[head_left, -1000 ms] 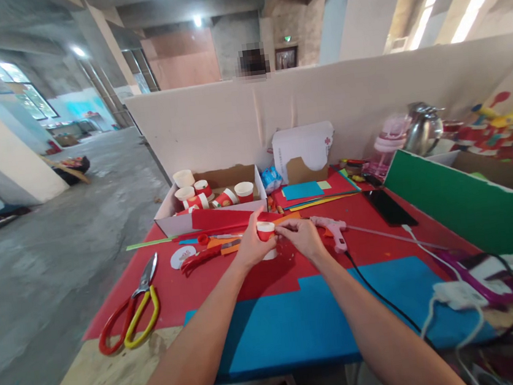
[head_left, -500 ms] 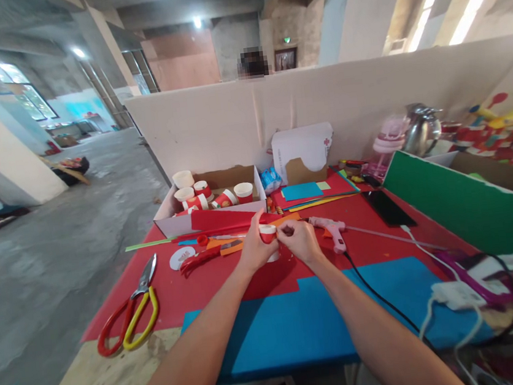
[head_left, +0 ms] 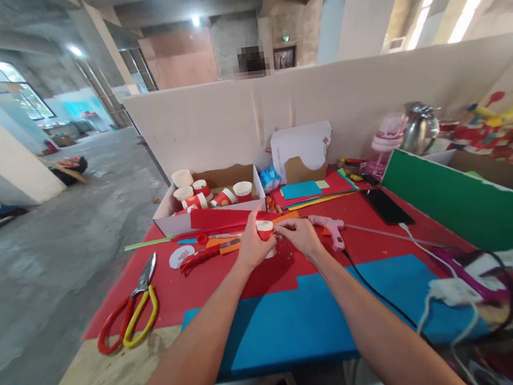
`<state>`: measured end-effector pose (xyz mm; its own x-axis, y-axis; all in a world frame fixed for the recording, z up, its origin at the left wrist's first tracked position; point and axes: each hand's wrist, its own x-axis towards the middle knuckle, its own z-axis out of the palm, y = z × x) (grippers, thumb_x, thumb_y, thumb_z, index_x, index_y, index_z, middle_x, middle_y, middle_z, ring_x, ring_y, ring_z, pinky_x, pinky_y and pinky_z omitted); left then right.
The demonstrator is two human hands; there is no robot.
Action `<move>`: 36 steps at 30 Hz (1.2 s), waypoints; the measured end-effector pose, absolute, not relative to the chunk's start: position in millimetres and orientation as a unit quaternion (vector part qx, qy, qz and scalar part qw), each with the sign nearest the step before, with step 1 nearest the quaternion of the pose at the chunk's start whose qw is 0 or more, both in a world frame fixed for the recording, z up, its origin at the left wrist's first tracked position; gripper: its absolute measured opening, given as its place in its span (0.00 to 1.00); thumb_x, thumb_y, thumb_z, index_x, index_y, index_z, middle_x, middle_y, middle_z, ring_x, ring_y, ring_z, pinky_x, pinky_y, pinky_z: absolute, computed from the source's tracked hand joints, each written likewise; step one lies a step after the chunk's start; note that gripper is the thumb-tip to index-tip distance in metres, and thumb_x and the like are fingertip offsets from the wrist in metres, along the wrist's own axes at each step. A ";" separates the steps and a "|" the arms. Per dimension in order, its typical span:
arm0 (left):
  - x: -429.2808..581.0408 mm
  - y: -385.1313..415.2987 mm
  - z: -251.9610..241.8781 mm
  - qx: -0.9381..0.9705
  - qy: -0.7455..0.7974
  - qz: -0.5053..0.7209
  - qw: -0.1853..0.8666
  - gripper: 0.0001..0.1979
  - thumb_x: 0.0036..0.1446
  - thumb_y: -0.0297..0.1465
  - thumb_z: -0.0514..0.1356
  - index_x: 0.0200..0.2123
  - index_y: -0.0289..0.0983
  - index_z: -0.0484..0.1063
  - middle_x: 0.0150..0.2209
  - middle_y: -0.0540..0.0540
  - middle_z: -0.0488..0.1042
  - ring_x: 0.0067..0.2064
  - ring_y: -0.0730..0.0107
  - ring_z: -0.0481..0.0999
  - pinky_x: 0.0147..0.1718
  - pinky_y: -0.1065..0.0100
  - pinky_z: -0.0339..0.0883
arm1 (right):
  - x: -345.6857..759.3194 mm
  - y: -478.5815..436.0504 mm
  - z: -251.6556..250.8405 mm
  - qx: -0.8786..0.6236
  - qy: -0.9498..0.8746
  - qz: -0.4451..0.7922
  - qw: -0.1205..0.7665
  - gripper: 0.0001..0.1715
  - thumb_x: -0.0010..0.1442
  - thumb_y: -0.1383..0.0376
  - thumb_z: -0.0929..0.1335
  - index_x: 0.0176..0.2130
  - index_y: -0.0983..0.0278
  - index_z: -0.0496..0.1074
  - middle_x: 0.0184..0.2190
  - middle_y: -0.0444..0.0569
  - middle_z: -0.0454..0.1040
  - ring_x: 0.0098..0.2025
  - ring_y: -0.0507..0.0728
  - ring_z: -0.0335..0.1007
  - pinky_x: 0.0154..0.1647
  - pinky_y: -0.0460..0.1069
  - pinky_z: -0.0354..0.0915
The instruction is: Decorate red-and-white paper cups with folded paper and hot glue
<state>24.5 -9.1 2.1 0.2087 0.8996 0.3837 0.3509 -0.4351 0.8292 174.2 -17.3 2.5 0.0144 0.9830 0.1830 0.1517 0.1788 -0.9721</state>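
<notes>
A small white paper cup with a red band is gripped by my left hand, its fingers wrapped round the left side. The cup's mouth faces up, and its lower part is partly hidden. At the cup's right side, the thumb and fingertips of my right hand are pinched together against the red band. Whatever they hold there is too small to make out. Just right of that hand lies a pink glue gun. A red-handled tool and a white paper disc lie to the left.
Scissors with red and yellow handles rest at the left edge. Behind the hands stands a box of similar cups. Blue sheets cover the front. A phone, power strip with cables and green-sided box occupy the right.
My right hand's fingers have straightened from a more curled pose and now press at the cup's side. The cup has turned slightly in my left hand, which keeps its hold.
</notes>
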 end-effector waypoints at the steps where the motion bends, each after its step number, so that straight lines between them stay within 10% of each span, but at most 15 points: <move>1: 24.7 -9.6 2.1 0.721 0.435 0.448 0.298 0.40 0.45 0.27 0.61 0.62 0.35 0.51 0.56 0.38 0.64 0.53 0.58 0.67 0.54 0.58 0.59 | 174.5 -17.4 2.7 -0.496 -0.573 0.409 0.508 0.12 0.47 0.58 0.69 0.25 0.65 0.76 0.21 0.46 0.76 0.24 0.54 0.70 0.29 0.48 0.66; 13: 26.7 -11.4 2.4 0.733 0.451 0.429 0.273 0.41 0.44 0.27 0.61 0.62 0.37 0.51 0.57 0.39 0.63 0.54 0.57 0.66 0.52 0.58 0.61 | 164.0 -27.3 8.6 -0.557 -0.632 0.205 0.498 0.08 0.46 0.67 0.64 0.20 0.62 0.71 0.18 0.44 0.73 0.22 0.53 0.68 0.25 0.46 0.60; 25: 14.7 -11.8 10.0 0.511 0.329 0.444 0.659 0.44 0.44 0.33 0.65 0.63 0.42 0.49 0.34 0.50 0.72 0.29 0.74 0.71 0.30 0.70 0.68 | 171.1 -22.1 11.9 -0.450 -0.479 0.500 0.565 0.12 0.43 0.58 0.72 0.25 0.65 0.75 0.20 0.44 0.73 0.22 0.50 0.66 0.28 0.46 0.64; 36: 13.0 -15.7 21.9 0.526 0.327 0.442 0.649 0.48 0.42 0.32 0.67 0.64 0.42 0.47 0.33 0.49 0.73 0.31 0.73 0.72 0.31 0.70 0.67 | 167.9 -23.3 7.2 -0.387 -0.393 0.596 0.583 0.15 0.36 0.58 0.76 0.24 0.64 0.74 0.20 0.42 0.72 0.19 0.47 0.60 0.23 0.44 0.60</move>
